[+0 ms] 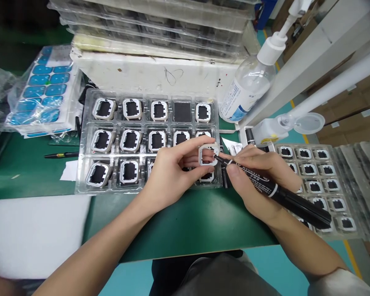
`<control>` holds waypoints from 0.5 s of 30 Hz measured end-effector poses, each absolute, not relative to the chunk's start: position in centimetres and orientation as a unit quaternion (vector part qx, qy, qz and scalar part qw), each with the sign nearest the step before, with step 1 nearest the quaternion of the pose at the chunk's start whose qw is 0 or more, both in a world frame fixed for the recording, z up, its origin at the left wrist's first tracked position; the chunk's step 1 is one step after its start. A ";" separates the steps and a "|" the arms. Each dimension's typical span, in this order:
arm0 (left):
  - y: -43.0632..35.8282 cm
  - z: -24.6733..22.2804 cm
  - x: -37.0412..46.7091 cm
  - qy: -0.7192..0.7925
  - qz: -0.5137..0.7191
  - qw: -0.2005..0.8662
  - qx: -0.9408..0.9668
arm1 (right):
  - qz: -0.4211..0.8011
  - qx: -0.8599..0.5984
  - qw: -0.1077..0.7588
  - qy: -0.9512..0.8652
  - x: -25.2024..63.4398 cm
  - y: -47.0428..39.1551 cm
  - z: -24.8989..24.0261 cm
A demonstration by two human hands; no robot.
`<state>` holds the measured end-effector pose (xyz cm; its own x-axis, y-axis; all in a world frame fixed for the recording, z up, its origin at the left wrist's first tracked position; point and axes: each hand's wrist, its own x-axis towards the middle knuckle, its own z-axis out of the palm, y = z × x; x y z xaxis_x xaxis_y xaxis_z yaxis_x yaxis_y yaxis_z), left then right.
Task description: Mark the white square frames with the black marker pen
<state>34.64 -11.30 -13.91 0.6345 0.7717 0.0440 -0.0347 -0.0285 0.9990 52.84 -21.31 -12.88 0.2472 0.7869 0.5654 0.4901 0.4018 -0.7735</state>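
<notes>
My left hand [175, 168] pinches a small white square frame [208, 155] between thumb and fingers, above the right part of a clear plastic tray [111, 190]. In my right hand [259, 181] is a thick black marker [299, 203], its tip at the frame's right inner edge. The tray holds rows of similar white frames with dark centres, such as one frame [131, 109] in the back row. One back-row compartment [182, 112] shows only a dark square.
Stacked trays [160, 24] stand behind a white box [142, 70]. A pump bottle [248, 86] is at the back right, a second tray of frames [314, 187] at the right. Blue parts [43, 92], a black pen [61, 155] and white foam [37, 234] lie left.
</notes>
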 end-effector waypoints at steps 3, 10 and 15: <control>-11.2 -14.0 34.7 0.277 0.314 0.640 0.644 | 0.126 -0.529 0.571 -0.615 52.9 -21.3 -12.6; -11.0 -14.2 34.7 0.253 0.307 0.641 0.656 | 0.122 -0.523 0.567 -0.624 53.0 -21.4 -12.7; -11.1 -14.1 34.7 0.251 0.300 0.647 0.655 | 0.109 -0.514 0.576 -0.626 53.0 -21.4 -13.1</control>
